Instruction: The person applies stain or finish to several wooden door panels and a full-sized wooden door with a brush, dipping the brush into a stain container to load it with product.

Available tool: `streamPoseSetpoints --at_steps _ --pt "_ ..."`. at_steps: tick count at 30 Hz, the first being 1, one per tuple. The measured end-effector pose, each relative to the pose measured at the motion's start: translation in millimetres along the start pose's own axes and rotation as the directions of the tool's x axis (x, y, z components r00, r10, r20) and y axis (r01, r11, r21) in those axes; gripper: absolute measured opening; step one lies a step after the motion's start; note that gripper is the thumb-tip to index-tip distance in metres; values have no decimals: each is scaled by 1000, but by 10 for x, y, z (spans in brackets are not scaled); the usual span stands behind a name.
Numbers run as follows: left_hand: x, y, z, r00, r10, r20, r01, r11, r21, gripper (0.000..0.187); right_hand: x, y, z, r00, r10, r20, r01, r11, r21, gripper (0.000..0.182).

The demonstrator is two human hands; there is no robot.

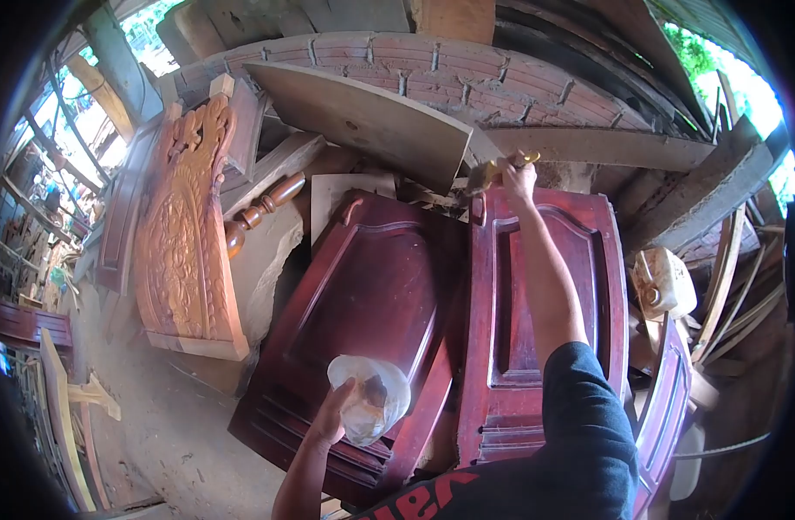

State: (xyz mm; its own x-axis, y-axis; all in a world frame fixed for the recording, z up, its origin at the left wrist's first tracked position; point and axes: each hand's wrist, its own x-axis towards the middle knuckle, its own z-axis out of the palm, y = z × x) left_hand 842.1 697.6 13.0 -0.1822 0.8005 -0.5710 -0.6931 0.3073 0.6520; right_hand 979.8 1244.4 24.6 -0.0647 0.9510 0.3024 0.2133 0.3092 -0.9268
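- The right hand [519, 178] is stretched far out, arm nearly straight, closed round a brush [493, 171] with a yellowish handle.
- The brush sits at the top edge of the right door panel [545, 329], a dark red panel standing on end and leaning away, its long axis running from the person's body up towards the brick wall [467, 78].
- The left hand [332, 416] is held low and close to the body, fingers closed round a clear plastic cup [369, 397] with something brown in it.
- The cup hangs in front of the left door panel [363, 303], which tilts to the left beside the right one; whether the two panels touch I cannot tell.
- So the brush is well apart from the cup: the cup lies down and to the left of it.
- A carved panel [185, 234] leans further left.
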Motion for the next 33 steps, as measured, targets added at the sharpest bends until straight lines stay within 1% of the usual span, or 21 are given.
streamPoseSetpoints --at_steps 1,3,5,7,8,9,11,13,14,15,17,18,19,21,22,24,25,26,28,31,33 --pt "-11 12 4 1000 -5 1 5 1000 10 65 54 160 -110 975 218 38 -221 963 156 14" --pt "-15 15 12 1000 -8 -13 8 1000 -5 64 148 277 -473 951 298 -84 -271 932 241 17" --pt "-6 -11 -33 1000 -2 8 2 1000 -7 63 267 176 -944 965 262 -34 -255 958 133 18" --pt "19 -20 -41 999 9 36 -8 1000 -23 63 502 267 -1345 983 148 -108 -167 966 -196 19" --pt "15 -11 -32 999 12 43 -11 1000 -17 62 431 -46 -1483 964 236 -123 -258 942 -217 20" --pt "14 -9 -30 999 13 48 -13 1000 -10 62 510 -119 -1622 957 252 -142 -289 868 -405 19" --pt "16 -7 -17 999 10 50 -11 1000 9 63 524 -52 -1689 961 -198 -191 -14 659 -752 18" --pt "-27 51 30 999 5 49 -6 1000 19 65 579 135 -1583 956 -291 -31 117 479 -870 17" --pt "-28 49 18 998 8 55 -9 1000 28 65 389 130 -1550 914 -324 246 344 291 -893 18" --pt "-30 26 -17 999 -2 52 2 1000 12 66 314 312 -1386 884 -346 316 395 189 -899 19" --pt "-24 21 -33 998 -15 65 13 1000 16 67 46 150 -802 957 -23 288 285 242 -928 19" --pt "-34 36 -26 998 -19 59 19 1000 -7 68 -238 -238 -600 935 20 355 327 347 -879 21" --pt "-37 53 -20 998 -25 52 26 999 -30 69 -221 112 -397 834 -240 497 549 454 -701 22" --pt "-53 109 18 998 -37 53 36 999 6 70 -637 -583 -201 833 -410 372 554 628 -547 20" --pt "-84 147 67 997 -16 70 19 999 -39 68 -602 -520 -271 844 -400 357 536 635 -556 20" --pt "-89 167 46 997 19 68 -17 999 -44 67 -397 -343 -390 964 -160 210 218 931 -291 18" --pt "-74 153 2 997 15 70 -13 999 -36 67 -189 -177 -637 986 -3 166 57 945 -323 20" --pt "-54 133 -38 998 27 60 -25 999 -45 68 -150 -103 -971 1000 16 -1 -15 945 -327 14" --pt "-20 130 -60 998 40 55 -36 997 -64 69 240 690 -1821 984 -76 -161 43 978 -202 11" --pt "-59 132 -40 997 10 82 -3 997 -80 71 267 284 -2709 954 -43 -298 -115 864 -491 13" --pt "-67 147 -16 996 -29 80 35 996 -79 72 234 129 -2759 910 -357 -211 88 663 -743 15"
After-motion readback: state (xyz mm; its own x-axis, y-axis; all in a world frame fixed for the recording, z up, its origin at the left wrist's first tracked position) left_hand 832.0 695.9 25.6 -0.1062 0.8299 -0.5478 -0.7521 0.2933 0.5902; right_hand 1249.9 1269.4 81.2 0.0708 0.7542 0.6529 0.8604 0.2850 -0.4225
